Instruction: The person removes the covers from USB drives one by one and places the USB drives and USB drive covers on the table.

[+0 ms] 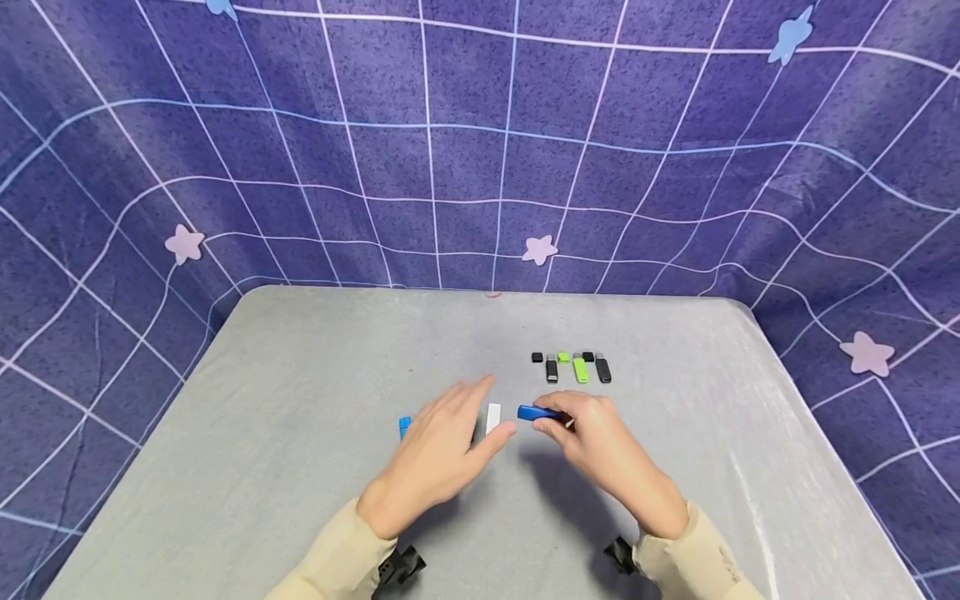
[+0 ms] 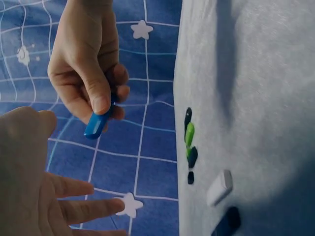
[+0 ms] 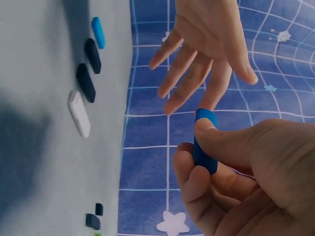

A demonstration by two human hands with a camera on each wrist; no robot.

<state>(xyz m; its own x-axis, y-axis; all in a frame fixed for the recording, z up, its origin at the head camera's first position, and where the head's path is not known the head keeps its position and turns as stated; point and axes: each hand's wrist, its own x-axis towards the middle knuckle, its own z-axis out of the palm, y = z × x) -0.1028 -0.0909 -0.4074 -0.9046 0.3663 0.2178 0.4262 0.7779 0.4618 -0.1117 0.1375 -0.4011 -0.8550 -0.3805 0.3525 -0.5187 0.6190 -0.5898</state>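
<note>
My right hand point(image 1: 600, 437) pinches a blue USB stick point(image 1: 529, 412) between thumb and fingers, raised over the grey table. In the right wrist view the thumb presses on the side of the blue stick point(image 3: 205, 147). My left hand point(image 1: 438, 450) hovers to its left with fingers spread, holding nothing. Below and between the hands, a white USB stick point(image 1: 492, 417) lies on the table. Two dark sticks point(image 3: 92, 55) and a bright blue one point(image 3: 98, 33) lie beside it in the right wrist view, mostly hidden under the left hand in the head view.
Farther back lie an uncapped black stick point(image 1: 552, 371), a green stick point(image 1: 581, 371) and another black stick point(image 1: 603, 371). Their caps sit close by: a black cap point(image 1: 537, 357), a green cap point(image 1: 563, 357) and a second black cap point(image 1: 588, 357). A purple-blue curtain point(image 1: 465, 167) surrounds the table point(image 1: 315, 375).
</note>
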